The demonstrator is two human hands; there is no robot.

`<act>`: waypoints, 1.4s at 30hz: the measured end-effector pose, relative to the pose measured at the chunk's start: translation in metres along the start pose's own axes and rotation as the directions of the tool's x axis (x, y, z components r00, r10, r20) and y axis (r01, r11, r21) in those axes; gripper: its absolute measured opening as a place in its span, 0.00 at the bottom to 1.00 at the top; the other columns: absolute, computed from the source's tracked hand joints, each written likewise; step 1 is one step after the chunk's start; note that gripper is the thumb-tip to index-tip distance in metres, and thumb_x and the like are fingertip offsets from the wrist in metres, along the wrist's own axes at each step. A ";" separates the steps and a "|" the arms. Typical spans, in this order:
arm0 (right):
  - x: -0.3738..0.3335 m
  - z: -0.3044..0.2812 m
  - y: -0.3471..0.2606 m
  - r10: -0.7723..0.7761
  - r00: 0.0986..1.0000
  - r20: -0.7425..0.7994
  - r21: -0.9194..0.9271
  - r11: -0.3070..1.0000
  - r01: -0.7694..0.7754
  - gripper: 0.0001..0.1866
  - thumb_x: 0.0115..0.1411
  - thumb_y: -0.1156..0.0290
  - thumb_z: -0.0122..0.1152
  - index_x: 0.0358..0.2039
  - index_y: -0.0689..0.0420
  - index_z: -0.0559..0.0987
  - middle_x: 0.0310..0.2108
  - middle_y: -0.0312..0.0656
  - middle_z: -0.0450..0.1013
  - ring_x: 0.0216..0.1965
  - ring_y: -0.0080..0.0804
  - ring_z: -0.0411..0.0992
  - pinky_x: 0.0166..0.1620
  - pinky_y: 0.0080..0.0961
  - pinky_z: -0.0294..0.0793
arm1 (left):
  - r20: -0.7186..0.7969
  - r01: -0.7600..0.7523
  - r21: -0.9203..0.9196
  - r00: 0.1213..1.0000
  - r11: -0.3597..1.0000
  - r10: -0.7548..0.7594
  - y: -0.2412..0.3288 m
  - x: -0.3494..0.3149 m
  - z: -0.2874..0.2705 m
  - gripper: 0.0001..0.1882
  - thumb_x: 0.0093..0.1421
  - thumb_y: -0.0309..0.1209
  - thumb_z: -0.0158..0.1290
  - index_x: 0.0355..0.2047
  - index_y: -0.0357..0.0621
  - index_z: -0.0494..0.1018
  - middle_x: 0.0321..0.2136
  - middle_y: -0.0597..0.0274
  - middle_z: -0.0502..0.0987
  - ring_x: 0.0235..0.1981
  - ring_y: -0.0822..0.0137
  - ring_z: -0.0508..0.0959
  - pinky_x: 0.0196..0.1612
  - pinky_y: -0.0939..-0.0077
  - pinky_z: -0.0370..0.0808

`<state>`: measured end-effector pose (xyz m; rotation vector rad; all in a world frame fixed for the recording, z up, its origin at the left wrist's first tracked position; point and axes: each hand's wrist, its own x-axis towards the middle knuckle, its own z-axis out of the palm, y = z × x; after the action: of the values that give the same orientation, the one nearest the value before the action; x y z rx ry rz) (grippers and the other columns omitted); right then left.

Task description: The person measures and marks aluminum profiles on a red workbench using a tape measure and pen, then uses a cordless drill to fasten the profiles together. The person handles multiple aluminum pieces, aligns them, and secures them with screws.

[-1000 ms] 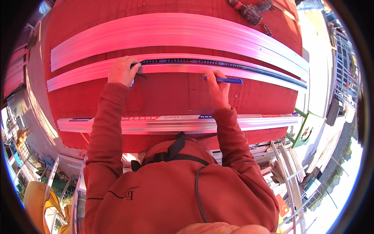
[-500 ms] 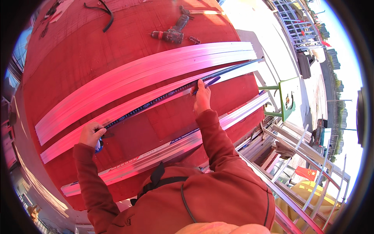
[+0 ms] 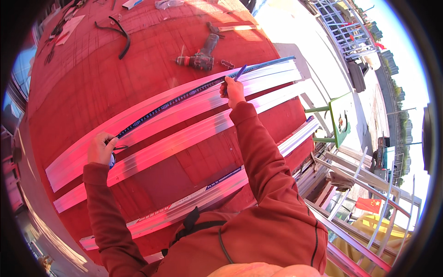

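Digits along tape blade [image 3: 173,102]; lettering on label [image 3: 224,178] of lowest profile [image 3: 207,196].

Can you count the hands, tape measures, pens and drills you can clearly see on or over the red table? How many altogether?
Left hand and right hand: 2 hands
Tape measure: 1
Blue pen: 1
Drill: 1
Total: 5
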<state>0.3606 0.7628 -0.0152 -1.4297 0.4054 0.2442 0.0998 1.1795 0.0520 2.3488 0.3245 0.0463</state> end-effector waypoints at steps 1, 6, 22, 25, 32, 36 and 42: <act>0.006 0.004 -0.002 0.010 1.000 -0.002 -0.002 1.000 -0.010 0.14 0.66 0.63 0.53 0.27 0.59 0.73 0.20 0.39 0.71 0.19 0.31 0.70 0.22 0.30 0.70 | -0.007 -0.005 0.010 1.000 1.000 0.005 0.002 0.007 -0.001 0.10 0.57 0.31 0.58 0.28 0.34 0.77 0.23 0.56 0.75 0.26 0.63 0.76 0.32 0.68 0.72; 0.026 0.008 -0.003 0.025 0.999 -0.039 -0.002 1.000 -0.025 0.14 0.66 0.63 0.53 0.27 0.59 0.73 0.20 0.40 0.71 0.19 0.31 0.70 0.22 0.31 0.70 | -0.026 -0.049 0.097 0.998 0.994 0.052 0.022 0.039 -0.008 0.10 0.57 0.32 0.59 0.28 0.35 0.77 0.24 0.55 0.75 0.26 0.61 0.77 0.33 0.67 0.72; 0.009 0.018 0.004 -0.026 0.997 0.072 -0.153 0.988 0.037 0.24 0.66 0.53 0.44 0.31 0.62 0.78 0.23 0.42 0.75 0.23 0.33 0.76 0.26 0.28 0.74 | 0.024 -0.066 0.197 0.998 0.978 0.062 -0.042 0.075 0.013 0.08 0.57 0.32 0.58 0.30 0.39 0.77 0.32 0.59 0.77 0.35 0.59 0.79 0.39 0.66 0.74; -0.005 0.037 0.005 -0.041 0.992 0.121 -0.083 0.995 0.051 0.28 0.68 0.51 0.42 0.26 0.63 0.75 0.12 0.34 0.60 0.13 0.25 0.59 0.20 0.25 0.59 | 0.029 0.048 0.113 0.998 0.992 -0.052 -0.046 0.072 0.020 0.09 0.57 0.33 0.58 0.36 0.42 0.79 0.35 0.59 0.79 0.38 0.58 0.79 0.42 0.65 0.75; -0.041 0.095 0.022 -0.278 0.862 0.424 -0.084 0.935 0.344 0.13 0.70 0.64 0.52 0.37 0.61 0.78 0.25 0.35 0.73 0.24 0.16 0.68 0.26 0.15 0.64 | -0.026 -0.001 0.291 1.000 0.957 0.009 -0.056 0.076 0.035 0.08 0.58 0.33 0.58 0.36 0.44 0.80 0.33 0.61 0.79 0.40 0.58 0.78 0.42 0.63 0.75; -0.048 0.121 0.045 -0.276 0.819 0.502 -0.161 0.901 0.402 0.07 0.64 0.77 0.59 0.42 0.63 0.78 0.29 0.36 0.76 0.31 0.16 0.72 0.35 0.13 0.70 | -0.056 -0.003 0.352 0.998 0.936 0.024 -0.054 0.079 0.040 0.07 0.59 0.33 0.58 0.33 0.44 0.80 0.32 0.62 0.79 0.39 0.57 0.77 0.41 0.62 0.75; -0.057 0.151 0.060 -0.284 0.768 0.574 -0.335 0.774 0.537 0.07 0.60 0.77 0.62 0.39 0.61 0.80 0.29 0.32 0.76 0.30 0.12 0.70 0.33 0.12 0.68 | -0.087 -0.032 0.350 0.994 0.936 0.067 -0.057 0.079 0.043 0.06 0.59 0.32 0.58 0.32 0.42 0.78 0.30 0.60 0.78 0.37 0.55 0.77 0.40 0.62 0.74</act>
<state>0.3036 0.9248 -0.0325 -1.8366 -0.4535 0.3430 0.1697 1.2085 -0.0234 2.7135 0.3438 0.1385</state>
